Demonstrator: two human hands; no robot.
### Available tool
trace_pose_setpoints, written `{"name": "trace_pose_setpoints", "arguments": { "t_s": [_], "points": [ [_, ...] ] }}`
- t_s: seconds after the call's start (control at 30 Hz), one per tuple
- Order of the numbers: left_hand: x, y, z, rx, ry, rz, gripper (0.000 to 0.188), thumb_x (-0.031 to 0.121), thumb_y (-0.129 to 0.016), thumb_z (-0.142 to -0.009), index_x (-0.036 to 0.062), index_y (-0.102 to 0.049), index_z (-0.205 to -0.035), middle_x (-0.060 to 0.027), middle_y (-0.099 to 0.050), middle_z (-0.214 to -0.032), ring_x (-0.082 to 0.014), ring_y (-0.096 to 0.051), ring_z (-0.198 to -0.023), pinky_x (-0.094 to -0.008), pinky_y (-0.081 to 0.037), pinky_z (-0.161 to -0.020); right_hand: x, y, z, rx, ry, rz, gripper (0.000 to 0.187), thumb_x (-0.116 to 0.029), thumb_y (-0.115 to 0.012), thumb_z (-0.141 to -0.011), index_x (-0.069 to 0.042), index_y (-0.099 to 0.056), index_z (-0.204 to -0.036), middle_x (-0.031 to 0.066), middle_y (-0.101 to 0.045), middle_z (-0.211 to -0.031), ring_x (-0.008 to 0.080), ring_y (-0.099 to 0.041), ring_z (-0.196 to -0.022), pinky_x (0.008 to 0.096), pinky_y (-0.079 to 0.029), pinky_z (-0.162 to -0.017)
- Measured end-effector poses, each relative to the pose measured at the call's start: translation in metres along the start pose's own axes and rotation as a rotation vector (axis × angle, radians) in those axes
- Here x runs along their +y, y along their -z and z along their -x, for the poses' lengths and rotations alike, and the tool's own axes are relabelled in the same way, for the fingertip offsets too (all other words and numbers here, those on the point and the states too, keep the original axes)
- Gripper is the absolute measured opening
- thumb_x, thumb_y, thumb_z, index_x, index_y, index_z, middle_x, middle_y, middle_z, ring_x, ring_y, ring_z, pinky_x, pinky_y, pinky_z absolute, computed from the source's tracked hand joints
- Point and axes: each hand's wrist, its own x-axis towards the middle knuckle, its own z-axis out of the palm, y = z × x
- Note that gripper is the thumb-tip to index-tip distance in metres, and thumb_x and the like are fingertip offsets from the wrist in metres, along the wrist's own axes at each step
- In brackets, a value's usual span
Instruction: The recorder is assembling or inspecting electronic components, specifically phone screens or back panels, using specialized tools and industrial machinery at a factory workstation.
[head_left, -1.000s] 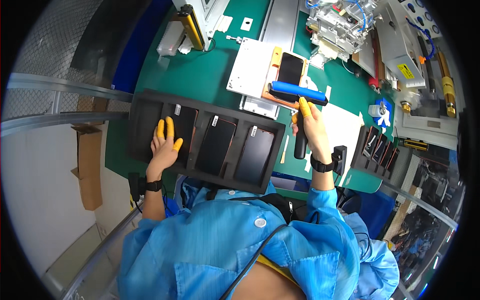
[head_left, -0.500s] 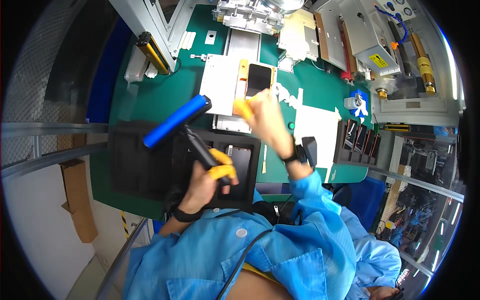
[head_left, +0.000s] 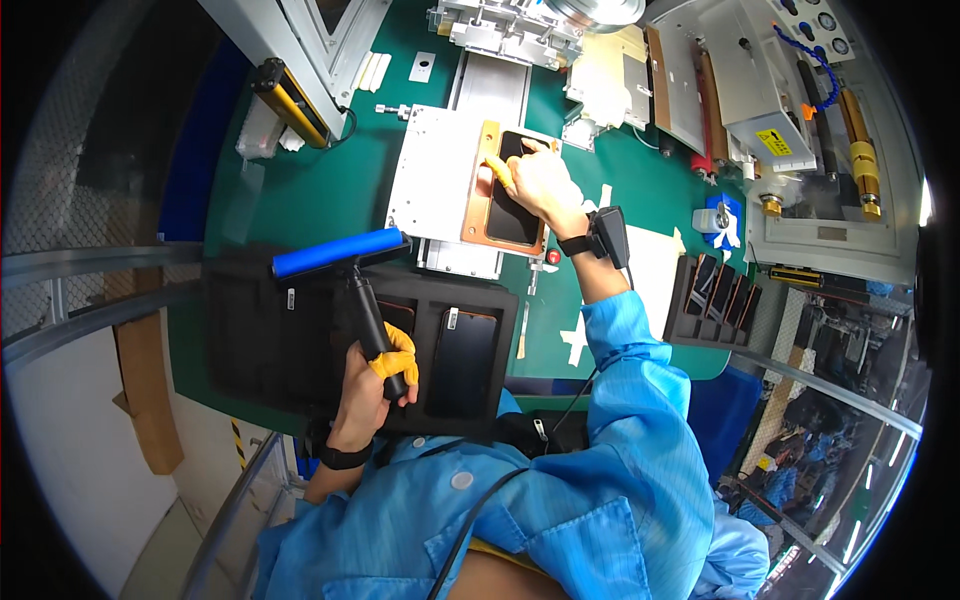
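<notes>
Left grip (head_left: 366, 388) closed around black roller handle (head_left: 367, 315), right grip (head_left: 545, 184) at phone (head_left: 514, 216), hold unclear, yellow label (head_left: 773, 142), print illegible.

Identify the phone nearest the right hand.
The phone in the orange frame on the white plate; the right hand is over it. Phones in the large black tray lie farther.

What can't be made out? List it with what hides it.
Head view, all:
- Fixture device: upper part, behind the right grip.
- Roller handle: partly, inside the left grip.
- Middle tray device: mostly, behind the left grip and handle.
- Round metal part: cut off by the top edge.
</notes>
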Motion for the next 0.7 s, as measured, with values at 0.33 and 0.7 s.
{"name": "trace_pose_setpoints", "arguments": {
  "t_s": [0.33, 0.7],
  "points": [
    [-0.0002, -0.0025, 0.0052, 0.011, -0.002, -0.032, 0.010, 0.007, -0.054, -0.073, 0.0023, -0.048, -0.079, -0.0093, -0.051, -0.055, -0.0184, -0.051, -0.039, -0.0233, -0.035, -0.033, 0.0014, -0.0018, 0.0049, 0.024, 0.034, 0.017, 0.037, -0.031, -0.051, -0.083, -0.005, -0.055, -0.057, 0.0125, -0.050, -0.047, 0.0295, -0.049, -0.045, 0.0374, -0.044, -0.061],
    [-0.0035, -0.0047, 0.0064, -0.011, 0.006, -0.034, 0.008, 0.007, -0.054, -0.076, 0.0023, -0.049, -0.079, -0.0089, -0.052, -0.058, -0.0163, -0.051, -0.041, -0.0223, -0.034, -0.034, 0.0049, -0.0027, 0.0038, 0.051, 0.042, 0.011, 0.037, -0.031, -0.052, -0.083, -0.005, -0.055, -0.057, 0.0127, -0.050, -0.047, 0.0297, -0.048, -0.044, 0.0380, -0.043, -0.060]
  ]
}}
